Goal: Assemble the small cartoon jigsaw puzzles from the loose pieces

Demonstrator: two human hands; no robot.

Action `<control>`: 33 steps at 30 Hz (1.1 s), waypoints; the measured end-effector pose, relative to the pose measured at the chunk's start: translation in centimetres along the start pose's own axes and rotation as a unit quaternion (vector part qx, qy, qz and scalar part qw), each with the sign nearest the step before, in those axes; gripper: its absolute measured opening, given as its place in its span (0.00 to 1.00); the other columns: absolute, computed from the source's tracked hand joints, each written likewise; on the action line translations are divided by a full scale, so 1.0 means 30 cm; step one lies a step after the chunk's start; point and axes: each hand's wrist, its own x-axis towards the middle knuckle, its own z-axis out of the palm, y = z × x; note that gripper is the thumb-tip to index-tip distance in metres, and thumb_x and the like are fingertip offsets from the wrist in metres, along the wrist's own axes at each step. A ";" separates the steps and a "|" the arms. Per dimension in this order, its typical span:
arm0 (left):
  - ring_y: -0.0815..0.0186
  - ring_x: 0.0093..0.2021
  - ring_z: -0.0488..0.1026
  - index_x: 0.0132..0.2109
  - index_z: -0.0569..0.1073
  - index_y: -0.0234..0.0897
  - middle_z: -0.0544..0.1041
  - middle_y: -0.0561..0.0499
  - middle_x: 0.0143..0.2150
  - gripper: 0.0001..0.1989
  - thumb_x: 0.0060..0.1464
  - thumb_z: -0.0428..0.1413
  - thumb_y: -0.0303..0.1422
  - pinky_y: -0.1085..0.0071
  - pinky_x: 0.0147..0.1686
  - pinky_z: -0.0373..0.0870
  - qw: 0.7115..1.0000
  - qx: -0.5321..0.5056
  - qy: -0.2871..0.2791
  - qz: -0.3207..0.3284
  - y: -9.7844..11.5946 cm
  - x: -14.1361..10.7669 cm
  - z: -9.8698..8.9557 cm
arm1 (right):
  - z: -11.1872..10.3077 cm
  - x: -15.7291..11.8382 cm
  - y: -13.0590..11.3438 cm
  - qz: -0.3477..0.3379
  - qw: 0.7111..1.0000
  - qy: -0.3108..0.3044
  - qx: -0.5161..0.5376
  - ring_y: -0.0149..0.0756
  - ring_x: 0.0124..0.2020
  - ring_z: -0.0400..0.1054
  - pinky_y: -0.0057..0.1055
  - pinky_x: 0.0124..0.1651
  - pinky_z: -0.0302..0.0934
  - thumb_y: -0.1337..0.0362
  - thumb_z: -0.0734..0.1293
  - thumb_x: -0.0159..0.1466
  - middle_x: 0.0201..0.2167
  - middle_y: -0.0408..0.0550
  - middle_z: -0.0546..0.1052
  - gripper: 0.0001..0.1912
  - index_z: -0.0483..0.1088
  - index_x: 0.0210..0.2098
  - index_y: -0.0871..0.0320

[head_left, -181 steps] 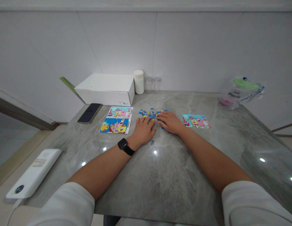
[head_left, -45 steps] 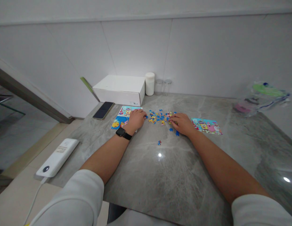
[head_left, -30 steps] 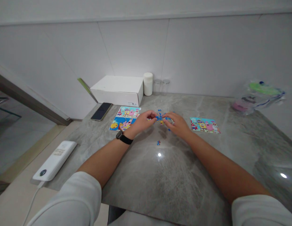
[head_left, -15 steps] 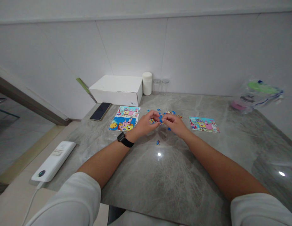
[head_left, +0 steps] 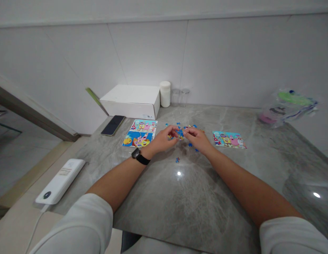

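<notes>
Several small blue and yellow jigsaw puzzle pieces [head_left: 181, 135] lie in a loose pile on the grey table, partly behind my hands. My left hand [head_left: 165, 138], with a black watch on the wrist, is at the pile's left side. Its fingers are curled toward the thumb, and anything between them is too small to make out. Just across from it, my right hand [head_left: 196, 139] pinches a puzzle piece, mostly hidden by the fingertips. One single puzzle piece [head_left: 177, 160] lies nearer to me, apart from the pile.
Cartoon picture cards lie at left [head_left: 139, 134] and right [head_left: 229, 140]. Behind stand a white box [head_left: 131, 100], a white bottle [head_left: 165, 94] and two clear jars [head_left: 180, 98]. A phone [head_left: 113, 125], a power bank [head_left: 60, 181] and a plastic bag [head_left: 285, 109] are farther out.
My right hand has shifted very slightly, and another blue piece now shows beside it on the table. My left hand's thumb and fingers have moved a little; the rest looks the same.
</notes>
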 end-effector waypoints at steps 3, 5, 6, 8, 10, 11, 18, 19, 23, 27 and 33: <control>0.62 0.43 0.76 0.45 0.77 0.37 0.80 0.49 0.42 0.10 0.63 0.58 0.38 0.66 0.47 0.72 1.000 0.016 0.003 -0.022 -0.002 0.005 0.004 | -0.003 0.001 -0.006 -0.016 1.000 -0.007 -0.018 0.39 0.36 0.69 0.36 0.43 0.63 0.51 0.68 0.66 0.30 0.44 0.76 0.15 0.75 0.30 0.54; 0.62 0.42 0.76 0.40 0.77 0.37 0.80 0.49 0.39 0.11 0.64 0.56 0.40 0.66 0.45 0.72 0.999 0.028 0.004 -0.030 0.000 0.007 0.006 | -0.004 0.001 -0.013 -0.032 0.999 -0.015 -0.032 0.39 0.36 0.69 0.36 0.44 0.63 0.51 0.68 0.66 0.30 0.45 0.76 0.15 0.76 0.29 0.54; 0.62 0.41 0.75 0.39 0.76 0.37 0.80 0.49 0.38 0.11 0.64 0.56 0.40 0.66 0.45 0.71 0.999 0.031 0.004 -0.032 0.001 0.007 0.007 | -0.004 0.001 -0.016 -0.039 0.998 -0.019 -0.039 0.39 0.36 0.70 0.37 0.45 0.63 0.51 0.68 0.66 0.30 0.45 0.76 0.16 0.76 0.29 0.54; 0.62 0.40 0.75 0.38 0.76 0.37 0.79 0.50 0.37 0.10 0.63 0.55 0.39 0.66 0.44 0.70 0.999 0.037 0.007 -0.034 -0.001 0.006 0.009 | -0.003 0.001 -0.020 -0.044 0.998 -0.025 -0.049 0.40 0.36 0.70 0.37 0.46 0.63 0.51 0.68 0.67 0.31 0.46 0.76 0.16 0.76 0.29 0.53; 0.63 0.39 0.73 0.37 0.75 0.37 0.78 0.50 0.36 0.10 0.63 0.55 0.38 0.67 0.42 0.69 0.998 0.043 0.009 -0.037 -0.005 0.004 0.012 | -0.001 0.000 -0.020 -0.042 0.997 -0.030 -0.051 0.40 0.37 0.71 0.38 0.46 0.63 0.51 0.67 0.67 0.31 0.46 0.77 0.16 0.76 0.29 0.53; 0.64 0.38 0.73 0.37 0.75 0.37 0.78 0.51 0.35 0.10 0.63 0.55 0.38 0.68 0.41 0.69 0.998 0.047 0.009 -0.038 -0.008 0.003 0.013 | 0.000 0.000 -0.018 -0.041 0.997 -0.031 -0.051 0.40 0.37 0.71 0.38 0.46 0.63 0.51 0.67 0.67 0.31 0.46 0.77 0.16 0.76 0.29 0.53; 0.65 0.36 0.71 0.38 0.76 0.37 0.76 0.52 0.34 0.11 0.64 0.55 0.39 0.69 0.38 0.68 0.998 0.046 -0.007 -0.035 -0.013 0.001 0.012 | -0.002 0.004 0.000 -0.042 0.997 -0.040 -0.046 0.40 0.37 0.71 0.37 0.45 0.64 0.52 0.66 0.68 0.31 0.46 0.77 0.16 0.75 0.29 0.54; 0.65 0.36 0.71 0.38 0.76 0.37 0.77 0.51 0.35 0.12 0.65 0.54 0.40 0.69 0.38 0.68 0.998 0.045 -0.009 -0.034 -0.011 0.002 0.010 | -0.003 0.004 0.001 -0.041 0.997 -0.042 -0.046 0.40 0.37 0.71 0.37 0.45 0.64 0.52 0.66 0.68 0.31 0.46 0.77 0.16 0.75 0.29 0.54; 0.64 0.37 0.72 0.37 0.76 0.37 0.77 0.51 0.35 0.14 0.65 0.54 0.42 0.69 0.39 0.69 0.998 0.041 -0.002 -0.037 -0.004 0.004 0.003 | -0.004 0.001 0.000 -0.048 0.996 -0.050 -0.063 0.40 0.38 0.72 0.37 0.47 0.65 0.52 0.66 0.69 0.32 0.46 0.78 0.17 0.76 0.29 0.54; 0.65 0.36 0.72 0.37 0.77 0.37 0.78 0.50 0.35 0.15 0.63 0.56 0.43 0.70 0.37 0.69 0.998 0.039 -0.006 -0.042 -0.008 0.004 -0.002 | 0.001 -0.005 -0.002 -0.075 0.992 -0.055 -0.083 0.41 0.41 0.74 0.40 0.52 0.65 0.54 0.67 0.69 0.34 0.47 0.80 0.14 0.78 0.31 0.53; 0.65 0.32 0.71 0.34 0.79 0.37 0.77 0.52 0.30 0.15 0.62 0.55 0.41 0.70 0.33 0.65 0.991 0.113 -0.037 -0.061 -0.051 0.013 -0.028 | -0.041 0.006 0.017 -0.049 0.991 0.031 -0.121 0.44 0.48 0.74 0.39 0.51 0.67 0.55 0.67 0.68 0.43 0.51 0.81 0.11 0.80 0.38 0.53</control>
